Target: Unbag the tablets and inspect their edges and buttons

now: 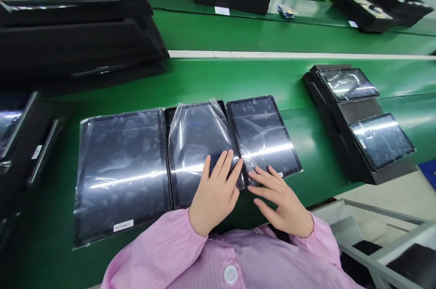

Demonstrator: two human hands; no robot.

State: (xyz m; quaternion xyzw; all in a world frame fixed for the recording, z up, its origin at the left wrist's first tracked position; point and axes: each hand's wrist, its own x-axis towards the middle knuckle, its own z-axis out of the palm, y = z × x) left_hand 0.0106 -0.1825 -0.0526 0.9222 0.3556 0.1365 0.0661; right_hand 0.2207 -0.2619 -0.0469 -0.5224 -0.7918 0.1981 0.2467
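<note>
Three dark tablets lie side by side on the green bench in front of me. My left hand [218,189] rests with spread fingers on the lower right part of the middle tablet [194,161], whose clear film [200,121] is wrinkled and lifted at the top. Fingers apart, my right hand [279,198] is at the lower left edge of the right tablet [262,130], which also has clear film over it. The left tablet [122,161] is film-covered, with a white label [123,225] near its bottom edge. Neither hand grips anything.
At the right, a black tray [364,109] carries two more tablets. Stacked black trays [75,48] with a film-covered tablet on top stand at the upper left. Across the green bench [238,30] sits a black box [231,0] of grey items. A grey metal frame [384,221] is at lower right.
</note>
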